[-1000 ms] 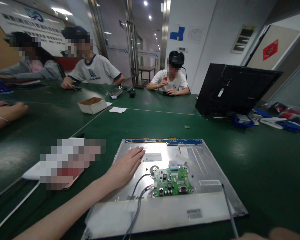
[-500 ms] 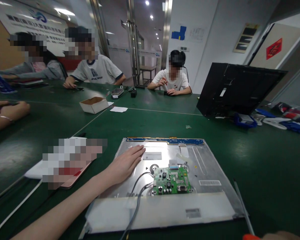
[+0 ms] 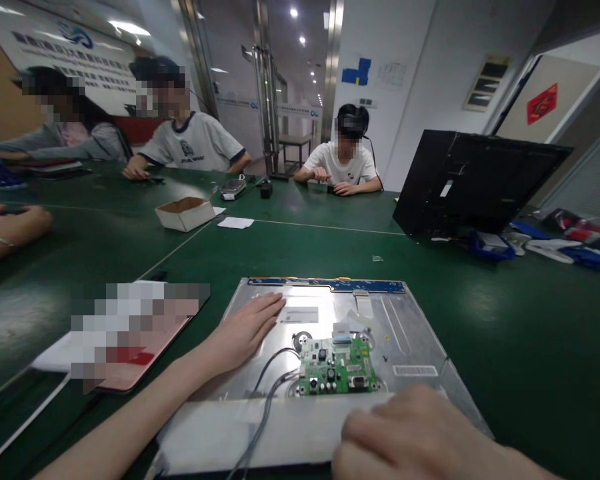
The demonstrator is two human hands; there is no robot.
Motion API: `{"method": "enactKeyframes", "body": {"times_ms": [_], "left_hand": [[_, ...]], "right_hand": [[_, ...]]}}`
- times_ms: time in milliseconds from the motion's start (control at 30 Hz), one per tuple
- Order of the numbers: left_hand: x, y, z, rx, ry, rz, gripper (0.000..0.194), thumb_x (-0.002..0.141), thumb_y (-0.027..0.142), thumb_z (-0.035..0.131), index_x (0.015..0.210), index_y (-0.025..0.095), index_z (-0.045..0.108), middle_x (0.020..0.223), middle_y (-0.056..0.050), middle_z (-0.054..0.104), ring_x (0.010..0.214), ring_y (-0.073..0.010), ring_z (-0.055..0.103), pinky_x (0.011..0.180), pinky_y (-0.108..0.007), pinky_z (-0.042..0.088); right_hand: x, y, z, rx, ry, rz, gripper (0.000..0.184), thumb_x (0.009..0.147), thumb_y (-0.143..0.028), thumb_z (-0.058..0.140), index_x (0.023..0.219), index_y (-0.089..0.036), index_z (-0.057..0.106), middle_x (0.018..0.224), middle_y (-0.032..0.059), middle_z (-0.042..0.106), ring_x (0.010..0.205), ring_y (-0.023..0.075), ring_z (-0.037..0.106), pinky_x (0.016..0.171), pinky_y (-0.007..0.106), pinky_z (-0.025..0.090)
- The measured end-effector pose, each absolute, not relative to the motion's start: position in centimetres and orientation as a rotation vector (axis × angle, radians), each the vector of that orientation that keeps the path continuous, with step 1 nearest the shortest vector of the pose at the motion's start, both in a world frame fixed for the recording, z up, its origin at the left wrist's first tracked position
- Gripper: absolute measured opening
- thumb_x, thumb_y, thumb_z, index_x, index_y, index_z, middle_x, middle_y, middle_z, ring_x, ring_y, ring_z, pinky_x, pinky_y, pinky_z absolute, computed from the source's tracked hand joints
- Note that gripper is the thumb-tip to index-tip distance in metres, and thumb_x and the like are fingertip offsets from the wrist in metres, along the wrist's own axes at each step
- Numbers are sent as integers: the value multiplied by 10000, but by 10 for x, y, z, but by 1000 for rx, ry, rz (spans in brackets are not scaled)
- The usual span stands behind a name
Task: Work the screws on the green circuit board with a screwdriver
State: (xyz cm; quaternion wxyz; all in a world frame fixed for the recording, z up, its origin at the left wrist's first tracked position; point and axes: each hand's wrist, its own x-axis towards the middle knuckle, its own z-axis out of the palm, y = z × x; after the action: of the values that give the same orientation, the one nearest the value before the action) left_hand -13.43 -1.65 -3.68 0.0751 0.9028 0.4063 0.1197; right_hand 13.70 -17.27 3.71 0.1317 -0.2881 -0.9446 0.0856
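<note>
The left hand (image 3: 245,333) lies flat, grip released, on the left of the shiny silver panel (image 3: 393,347), which rests on the counter (image 3: 310,250) before the person. Grey cables (image 3: 269,407) join a green board (image 3: 337,367) at the panel's middle, between a narrow blue strip (image 3: 300,285) along the far edge and a whitish band (image 3: 305,427) along the near one. Blurred, the right hand (image 3: 410,433) curls over the panel's near right part, and I cannot tell whether its grip holds anything.
</note>
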Motion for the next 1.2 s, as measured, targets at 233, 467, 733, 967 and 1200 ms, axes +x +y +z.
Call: {"method": "enactKeyframes", "body": {"times_ms": [233,467,733,967,1200], "left_hand": [[-135,-17,-36,2731,1211,399,469,1005,360,271,1374,166,486,1422,-104,485,1313,-234,443,1107,-428,353],[-133,-18,-32,2697,1194,414,438,990,329,314,1345,157,504,1398,-109,511,1287,-238,470,1091,-432,370],[-133,-19,-31,2707,1196,429,431,987,319,314,1334,157,512,1382,-108,527,1274,-229,485,1082,-414,382],[-133,-17,-35,2699,1198,481,406,979,312,347,1312,180,539,1373,-100,539,1258,-234,502,1072,-427,395],[-132,-19,-30,2686,1203,498,388,973,309,344,1251,183,584,1331,-102,569,1201,-235,544,1035,-418,437]], "right_hand": [[181,-95,54,-1716,-2580,459,310,835,-387,622,1083,-207,669,1036,77,686,880,237,625,743,370,468],[202,-91,20,-1769,-2524,787,692,693,-468,731,1326,-279,528,1182,89,618,1029,322,564,809,450,444],[206,-88,15,-1570,-2405,878,192,850,-291,598,1020,-218,648,967,37,676,896,215,607,765,334,438],[212,-84,16,-1595,-2372,781,196,851,-277,577,996,-187,673,884,48,678,829,211,607,755,329,432],[220,-83,15,-1616,-2418,794,592,748,-393,706,1301,-230,568,1109,76,640,1008,271,568,860,393,427]]}}
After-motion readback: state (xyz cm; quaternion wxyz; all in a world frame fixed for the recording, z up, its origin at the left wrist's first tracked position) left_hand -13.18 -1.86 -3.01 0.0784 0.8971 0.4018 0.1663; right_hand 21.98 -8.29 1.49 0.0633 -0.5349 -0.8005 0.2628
